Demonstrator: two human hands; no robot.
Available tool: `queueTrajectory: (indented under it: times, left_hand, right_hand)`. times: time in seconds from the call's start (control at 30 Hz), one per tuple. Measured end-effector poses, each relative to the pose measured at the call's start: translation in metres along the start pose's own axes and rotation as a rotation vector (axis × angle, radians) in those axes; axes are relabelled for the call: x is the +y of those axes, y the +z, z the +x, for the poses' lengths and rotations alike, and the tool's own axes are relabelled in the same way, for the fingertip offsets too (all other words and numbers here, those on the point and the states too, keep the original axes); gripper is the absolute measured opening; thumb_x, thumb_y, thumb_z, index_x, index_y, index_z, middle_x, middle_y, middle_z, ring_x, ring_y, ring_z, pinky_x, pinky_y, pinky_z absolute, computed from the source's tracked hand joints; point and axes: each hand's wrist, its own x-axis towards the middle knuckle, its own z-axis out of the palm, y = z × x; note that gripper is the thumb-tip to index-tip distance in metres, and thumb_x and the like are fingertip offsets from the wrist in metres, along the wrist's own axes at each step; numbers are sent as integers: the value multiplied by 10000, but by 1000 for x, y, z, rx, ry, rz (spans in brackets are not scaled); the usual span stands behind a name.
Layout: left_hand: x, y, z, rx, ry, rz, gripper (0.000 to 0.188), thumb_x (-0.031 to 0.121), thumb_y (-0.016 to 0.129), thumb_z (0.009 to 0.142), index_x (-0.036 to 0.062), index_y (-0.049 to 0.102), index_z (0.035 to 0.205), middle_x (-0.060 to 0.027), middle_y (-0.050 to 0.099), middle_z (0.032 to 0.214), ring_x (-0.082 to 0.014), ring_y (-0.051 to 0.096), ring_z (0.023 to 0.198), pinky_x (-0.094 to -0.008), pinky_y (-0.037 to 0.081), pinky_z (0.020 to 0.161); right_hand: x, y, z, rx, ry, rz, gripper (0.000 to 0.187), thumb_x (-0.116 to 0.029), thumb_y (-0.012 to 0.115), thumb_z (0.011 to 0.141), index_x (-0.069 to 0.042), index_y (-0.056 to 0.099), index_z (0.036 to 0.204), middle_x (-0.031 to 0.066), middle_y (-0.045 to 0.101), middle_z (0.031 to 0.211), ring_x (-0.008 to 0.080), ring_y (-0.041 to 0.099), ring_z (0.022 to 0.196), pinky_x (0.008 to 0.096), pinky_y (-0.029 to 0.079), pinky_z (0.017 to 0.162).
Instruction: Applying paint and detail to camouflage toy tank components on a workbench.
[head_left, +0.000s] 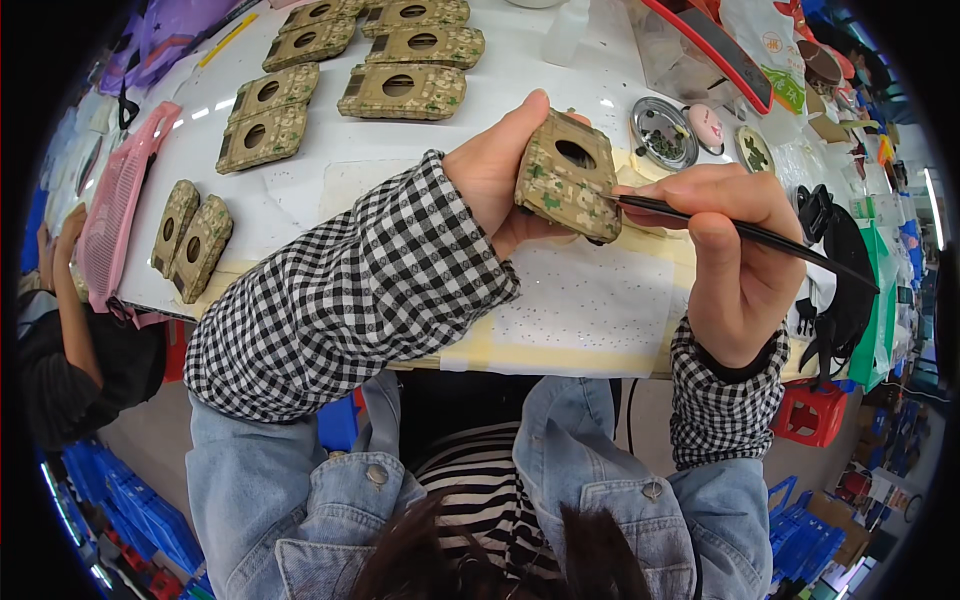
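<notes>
Over a white table (360, 141), the left hand (485, 170) clasps and the narrowly pinched right hand (735, 285) faces a boxy camouflage-patterned plastic-looking hull (555, 195), held by its side, probably to leave its face clear. Pen-like in the right fingers, presumably for control, a slim black pointed tool (765, 237) reaches the hull's right edge.

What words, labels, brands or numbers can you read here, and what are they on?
Plastic bag, upper right: red and green printing, which I won't copy out.
Pink round object: small markings, too blurred to read.
Camouflage shell in the left hand: patterned, no lettering I can make out.
</notes>
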Motion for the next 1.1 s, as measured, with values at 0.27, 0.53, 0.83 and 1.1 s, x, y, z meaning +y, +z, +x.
queueTrajectory:
  times: [0.27,0.53,0.83,1.1]
  left_hand:
    - [0,1,-1,-5,6,-12,488,447,350,958,47,464,1213,-156,603,1055,-247,621,924,-347,546,785]
    - [0,0,-1,-2,17,4,484,435,356,958,38,468,1210,-161,604,1057,-244,627,907,-345,550,781]
    - [-1,-2,0,-12,19,7,486,432,363,957,34,478,1209,-160,602,1075,-245,626,918,-345,554,780]
    - [-1,-4,1,-34,10,0,480,428,361,958,38,471,1215,-163,602,1072,-246,624,928,-345,554,786]
  right_hand:
    - [1,0,1,1,-47,-1,121,-48,602,861,59,595,917,123,619,878,163,590,757,252,456,681]
    - [1,1,0,6,-11,1,122,-45,608,857,62,594,913,123,617,873,162,594,754,250,456,672]
    - [2,1,0,14,-46,11,126,-46,609,856,66,593,912,126,615,873,167,596,756,252,460,678]
    - [-2,0,-1,-38,-11,-93,187,-129,486,931,45,551,906,153,602,882,211,600,820,308,509,741]
